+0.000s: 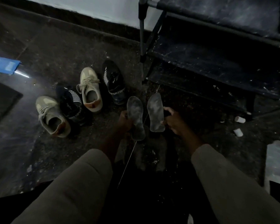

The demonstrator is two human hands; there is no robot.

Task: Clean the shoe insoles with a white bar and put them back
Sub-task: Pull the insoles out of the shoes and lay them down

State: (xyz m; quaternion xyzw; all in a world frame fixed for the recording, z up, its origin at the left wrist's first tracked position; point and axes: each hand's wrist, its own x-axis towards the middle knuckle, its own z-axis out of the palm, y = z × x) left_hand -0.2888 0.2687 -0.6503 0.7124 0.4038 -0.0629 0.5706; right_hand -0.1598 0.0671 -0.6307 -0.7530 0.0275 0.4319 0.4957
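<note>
Above the floor (63, 49), left hand (125, 122) fingers (124, 114) clasp one insole (135, 115), right hand (174, 122) fingers the other insole (155, 110).

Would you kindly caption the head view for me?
Left hand grips left insole, right hand grips right insole, near four shoes.

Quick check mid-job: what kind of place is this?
Most likely a dim corner of a home. A dark tiered shoe rack stands by the wall, and four shoes lie on the dusty floor.
</note>
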